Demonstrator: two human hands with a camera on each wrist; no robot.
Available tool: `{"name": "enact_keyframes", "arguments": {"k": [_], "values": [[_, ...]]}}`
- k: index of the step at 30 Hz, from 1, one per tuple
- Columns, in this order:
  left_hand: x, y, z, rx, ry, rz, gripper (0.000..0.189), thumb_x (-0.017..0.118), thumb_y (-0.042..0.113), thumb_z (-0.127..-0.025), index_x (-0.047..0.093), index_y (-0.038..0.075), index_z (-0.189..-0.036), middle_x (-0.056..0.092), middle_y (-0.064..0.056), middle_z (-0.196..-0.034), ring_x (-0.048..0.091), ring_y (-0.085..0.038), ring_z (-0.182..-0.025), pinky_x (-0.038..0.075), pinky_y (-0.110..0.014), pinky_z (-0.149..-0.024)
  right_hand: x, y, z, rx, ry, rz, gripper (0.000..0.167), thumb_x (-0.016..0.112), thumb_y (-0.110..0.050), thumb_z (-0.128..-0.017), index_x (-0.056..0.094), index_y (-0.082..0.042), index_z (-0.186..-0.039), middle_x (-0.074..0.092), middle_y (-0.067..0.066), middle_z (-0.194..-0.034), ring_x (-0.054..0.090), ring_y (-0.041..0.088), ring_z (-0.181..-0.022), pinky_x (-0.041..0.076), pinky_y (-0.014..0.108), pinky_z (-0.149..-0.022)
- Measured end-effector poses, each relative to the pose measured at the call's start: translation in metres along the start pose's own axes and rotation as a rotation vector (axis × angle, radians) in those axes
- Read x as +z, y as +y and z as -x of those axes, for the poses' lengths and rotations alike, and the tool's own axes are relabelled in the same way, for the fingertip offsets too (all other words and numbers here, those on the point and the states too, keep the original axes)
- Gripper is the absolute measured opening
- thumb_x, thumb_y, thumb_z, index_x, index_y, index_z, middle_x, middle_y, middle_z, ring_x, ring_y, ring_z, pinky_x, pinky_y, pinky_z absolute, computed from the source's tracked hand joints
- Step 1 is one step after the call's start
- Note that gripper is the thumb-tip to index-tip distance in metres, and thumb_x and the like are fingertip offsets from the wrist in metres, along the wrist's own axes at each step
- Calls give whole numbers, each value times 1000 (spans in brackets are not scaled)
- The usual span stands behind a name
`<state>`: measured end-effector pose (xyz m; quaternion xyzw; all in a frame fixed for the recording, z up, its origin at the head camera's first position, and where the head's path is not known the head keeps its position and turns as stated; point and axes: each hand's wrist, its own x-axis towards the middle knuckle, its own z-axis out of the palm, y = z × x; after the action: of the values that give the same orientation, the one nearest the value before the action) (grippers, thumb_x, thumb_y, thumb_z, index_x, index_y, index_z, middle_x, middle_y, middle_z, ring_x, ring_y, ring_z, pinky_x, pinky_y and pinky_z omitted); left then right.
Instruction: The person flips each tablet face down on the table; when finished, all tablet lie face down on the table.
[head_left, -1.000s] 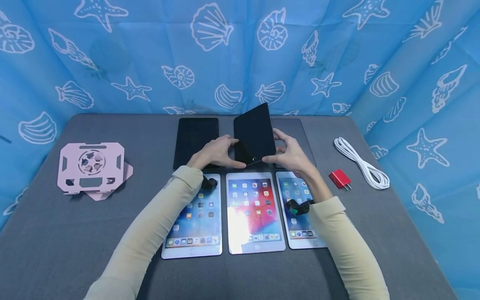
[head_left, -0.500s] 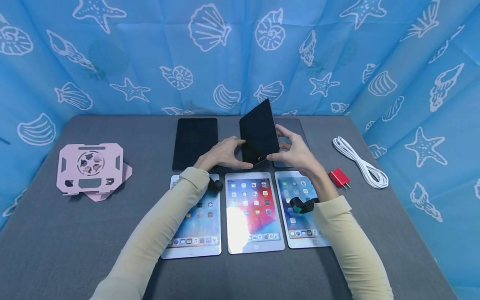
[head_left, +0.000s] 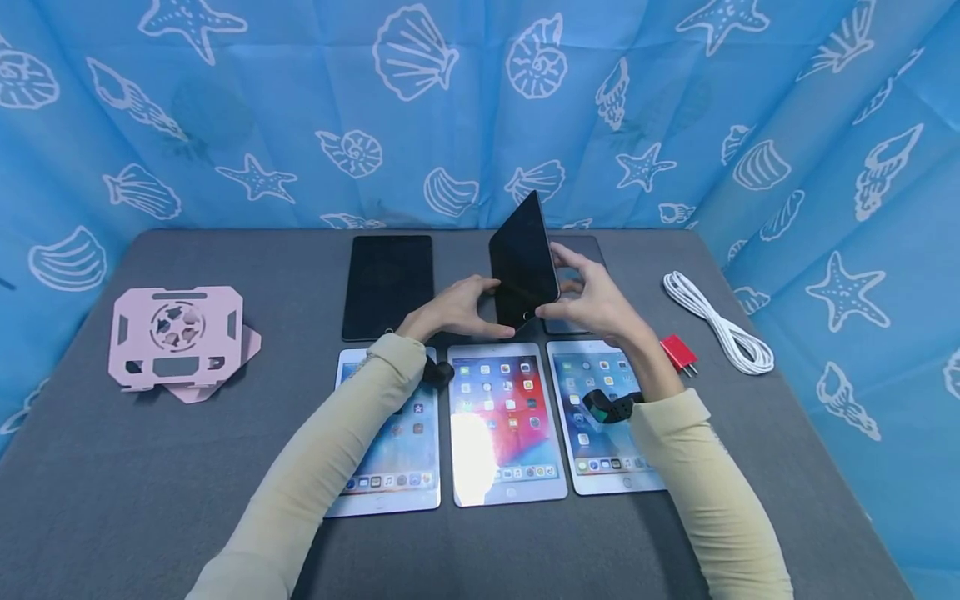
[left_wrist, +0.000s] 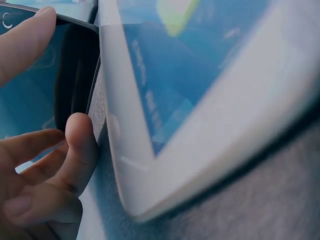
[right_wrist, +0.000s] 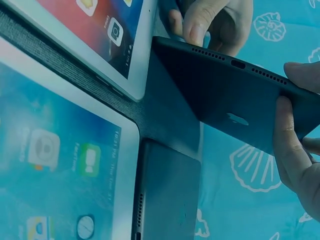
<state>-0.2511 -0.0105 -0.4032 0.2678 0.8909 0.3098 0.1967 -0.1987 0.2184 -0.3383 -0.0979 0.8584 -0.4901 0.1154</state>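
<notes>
A black tablet (head_left: 521,258) stands steeply tilted at the back of the table, its dark screen facing left and its home button low. My right hand (head_left: 594,298) grips its right side; in the right wrist view, fingers lie against the grey back (right_wrist: 237,119) with the logo. My left hand (head_left: 461,308) holds the lower left corner, thumb at the bottom edge, fingers by the side edge; the left wrist view shows the thumb (left_wrist: 37,30) on the front. A dark tablet (head_left: 388,287) lies flat to the left. Another (head_left: 588,250) lies face down, partly behind my right hand.
Three white tablets with lit screens lie in front: left (head_left: 378,504), middle (head_left: 510,425), right (head_left: 622,479). Both forearms pass over the outer two. A pink metal stand (head_left: 176,337) is at left, a red charger plug (head_left: 678,354) and white cable (head_left: 716,321) at right.
The black tablet has moved a little right and turned steeper, its screen facing further left. Both hands have shifted right with it.
</notes>
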Motion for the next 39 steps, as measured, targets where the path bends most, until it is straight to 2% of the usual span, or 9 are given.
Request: {"name": "enact_keyframes", "arguments": {"k": [12, 14, 16, 19, 22, 25, 29, 34, 39], "values": [[3, 3, -2, 19, -12, 36, 95, 76, 47, -88, 29, 8, -161, 42, -15, -160, 42, -31, -147, 34, -49, -123, -2, -4, 0, -19, -3, 38, 96, 73, 3, -87, 20, -15, -165, 37, 19, -153, 63, 37, -111, 54, 22, -78], [3, 2, -1, 33, -28, 51, 97, 76, 47, -89, 25, 9, -162, 40, -15, -161, 51, -30, -136, 41, -46, -118, -1, -5, 0, -24, -6, 38, 95, 73, 3, -88, 20, -15, -165, 36, 19, -154, 63, 39, -112, 54, 22, -78], [1, 1, 0, 44, -54, 91, 98, 75, 46, -90, 20, 11, -164, 38, -15, -162, 61, -27, -120, 49, -41, -109, 0, -7, 0, -31, -8, 43, 95, 74, 2, -88, 20, -15, -165, 36, 19, -154, 63, 40, -114, 54, 23, -78], [-4, 1, 3, 46, -92, 179, 98, 73, 44, -92, 14, 16, -165, 36, -14, -163, 67, -24, -102, 55, -37, -96, 1, -8, -1, -43, -8, 52, 94, 74, 2, -88, 20, -14, -164, 36, 20, -153, 63, 42, -115, 53, 24, -79], [-8, 2, 6, 38, -101, 259, 95, 70, 44, -95, 11, 21, -166, 37, -11, -163, 68, -26, -113, 56, -38, -98, 3, -8, -1, -53, -4, 61, 94, 74, 1, -88, 21, -13, -164, 37, 20, -152, 64, 42, -114, 54, 25, -80], [-13, 4, 9, 44, -81, 325, 92, 67, 44, -97, 9, 24, -166, 40, -10, -162, 66, -29, -123, 56, -41, -100, 5, -9, -2, -66, -3, 64, 93, 73, 1, -88, 21, -12, -164, 38, 20, -152, 65, 42, -114, 54, 27, -82], [-21, 8, 12, 66, -26, 371, 88, 64, 45, -99, 10, 26, -166, 44, -8, -158, 67, -29, -123, 56, -44, -101, 7, -9, -3, -84, -5, 59, 93, 74, 2, -88, 22, -12, -164, 39, 20, -151, 66, 42, -111, 55, 31, -84], [-30, 14, 16, 106, 58, 337, 87, 63, 48, -99, 12, 25, -165, 48, -9, -153, 69, -28, -120, 55, -47, -102, 11, -9, -5, -103, -4, 55, 93, 75, 2, -88, 23, -12, -164, 40, 20, -150, 65, 38, -106, 53, 33, -86], [-37, 20, 18, 154, 90, 290, 88, 63, 46, -99, 11, 22, -166, 48, -10, -153, 69, -28, -119, 52, -50, -105, 15, -9, -6, -107, -5, 25, 93, 76, 1, -87, 24, -10, -163, 40, 19, -152, 65, 36, -105, 53, 29, -85]]}}
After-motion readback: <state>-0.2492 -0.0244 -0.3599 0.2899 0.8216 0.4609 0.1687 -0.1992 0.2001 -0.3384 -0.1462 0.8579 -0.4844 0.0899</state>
